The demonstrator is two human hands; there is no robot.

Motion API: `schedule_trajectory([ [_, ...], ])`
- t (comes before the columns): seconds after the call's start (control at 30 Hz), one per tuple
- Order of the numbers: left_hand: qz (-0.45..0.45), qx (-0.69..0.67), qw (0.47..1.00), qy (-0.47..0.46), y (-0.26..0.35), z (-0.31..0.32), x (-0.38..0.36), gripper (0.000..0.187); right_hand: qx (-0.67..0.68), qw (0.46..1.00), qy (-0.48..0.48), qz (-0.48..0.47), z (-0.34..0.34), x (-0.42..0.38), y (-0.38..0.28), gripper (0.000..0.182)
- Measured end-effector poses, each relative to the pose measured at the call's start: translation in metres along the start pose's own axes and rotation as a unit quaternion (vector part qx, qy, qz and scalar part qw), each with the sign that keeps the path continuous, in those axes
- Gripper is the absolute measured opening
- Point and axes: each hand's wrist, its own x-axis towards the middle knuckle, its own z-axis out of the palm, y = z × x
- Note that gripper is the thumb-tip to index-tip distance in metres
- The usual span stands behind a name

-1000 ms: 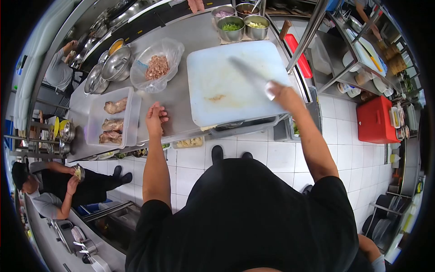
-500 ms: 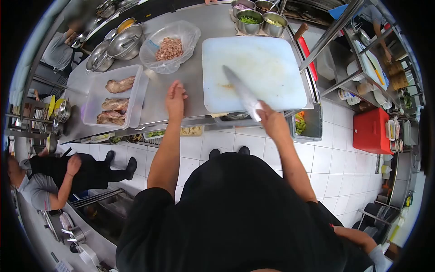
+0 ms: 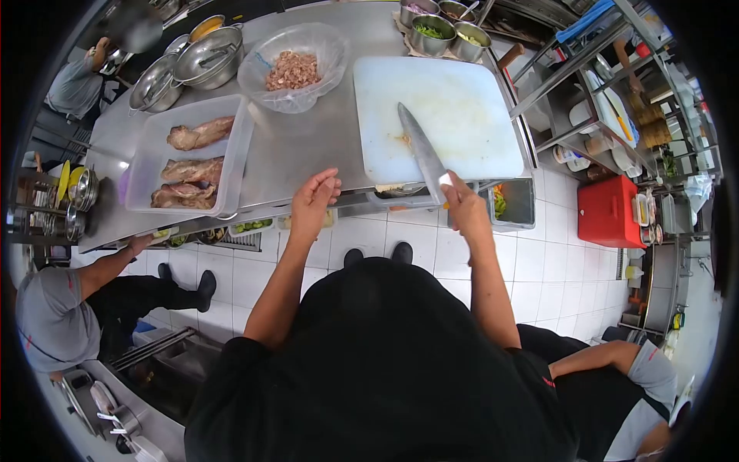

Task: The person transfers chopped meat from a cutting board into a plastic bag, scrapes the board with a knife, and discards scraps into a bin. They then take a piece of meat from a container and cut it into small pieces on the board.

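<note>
My right hand [image 3: 466,206] is wrapped round the handle of a large kitchen knife [image 3: 423,146]. The blade points away from me over the near left part of a white cutting board [image 3: 469,100], which has brownish stains. My left hand [image 3: 314,199] hovers by the counter's front edge, its fingers loosely bent and nothing visible in them. Beyond it, diced raw meat [image 3: 294,71] lies in a bowl lined with a clear plastic bag [image 3: 329,73]. To the left, a translucent plastic tub [image 3: 232,165] contains three long pieces of meat [image 3: 192,169].
Steel bowls [image 3: 208,65] stand at the back left, and small steel pots [image 3: 431,35] of chopped ingredients at the back right. Below the counter's right end is a grey bin [image 3: 512,204]. One co-worker [image 3: 58,308] is at the left, another [image 3: 616,377] behind at right.
My left hand has moved toward me and slightly right. The knife's blade now shows its flat side more. The left co-worker reaches to the counter, and the right one has come further into view.
</note>
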Motion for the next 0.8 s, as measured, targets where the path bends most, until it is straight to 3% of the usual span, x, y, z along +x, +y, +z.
schedule_trajectory([
  [0.13, 0.001, -0.002, 1.000, 0.003, 0.002, -0.018, -0.010, 0.031, 0.085, 0.991, 0.036, 0.102, -0.038, 0.005, 0.016, 0.051],
  [0.2, 0.006, 0.000, 1.000, 0.027, 0.001, -0.027, -0.015, 0.032, 0.119, 0.990, 0.053, 0.058, -0.022, 0.000, 0.020, 0.051],
  [0.27, 0.012, -0.003, 0.999, 0.040, 0.001, -0.031, -0.014, 0.031, -0.010, 1.000, -0.018, 0.008, 0.006, -0.006, 0.001, 0.049],
  [0.4, 0.039, -0.031, 0.998, 0.049, 0.011, -0.031, -0.007, 0.031, 0.210, 0.955, -0.203, 0.045, 0.028, -0.040, -0.043, 0.053],
  [0.5, 0.060, -0.040, 0.996, 0.056, 0.020, -0.032, 0.001, 0.031, 0.296, 0.924, -0.226, 0.085, 0.014, -0.050, -0.045, 0.051],
  [0.63, 0.065, -0.027, 0.997, 0.043, 0.036, -0.018, 0.015, 0.032, 0.392, 0.903, -0.160, 0.072, -0.028, -0.059, -0.004, 0.047],
  [0.8, 0.053, -0.018, 0.998, -0.013, 0.035, 0.022, 0.036, 0.034, 0.418, 0.898, 0.111, 0.086, -0.092, -0.075, 0.078, 0.051],
])
